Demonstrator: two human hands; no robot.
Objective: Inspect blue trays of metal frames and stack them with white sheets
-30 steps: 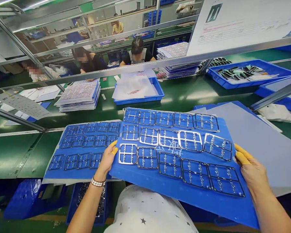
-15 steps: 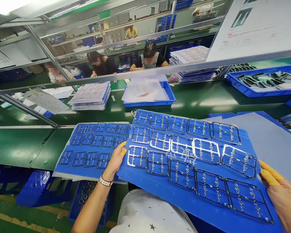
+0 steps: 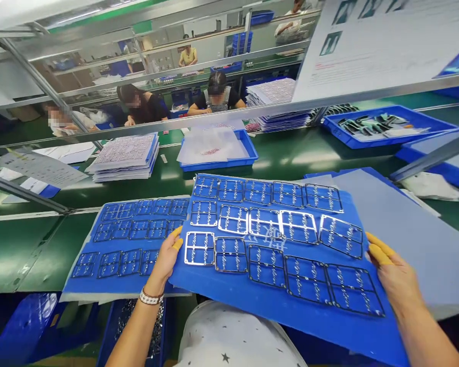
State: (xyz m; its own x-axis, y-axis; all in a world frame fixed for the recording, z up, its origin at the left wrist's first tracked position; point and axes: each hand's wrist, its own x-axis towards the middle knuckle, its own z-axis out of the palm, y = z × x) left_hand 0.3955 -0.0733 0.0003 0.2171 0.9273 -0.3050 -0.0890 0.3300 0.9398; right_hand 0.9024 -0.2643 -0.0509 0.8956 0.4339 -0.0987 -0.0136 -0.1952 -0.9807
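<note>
Between my two hands I hold a large blue sheet by its left and right edges, tilted above the bench. On it lie several dark and shiny metal frames in three rows, each with thin script-like pieces inside. My left hand, with yellow finger covers, is closed on the left edge. Gripping the right edge is my right hand, also with yellow covers on its fingers. A second blue sheet with similar frames lies on the bench beyond my left hand. The undersides of both grips are hidden.
Pale sheets lie to the right. Behind stand a paper stack, a blue tray and another tray of dark curved parts. A metal rail crosses above the bench. Below is a blue bin. Several people sit opposite.
The blue sheet in my hands has shifted left in the picture, and my right hand has moved left with it. The whole view has turned somewhat to the right. Both grips stay closed.
</note>
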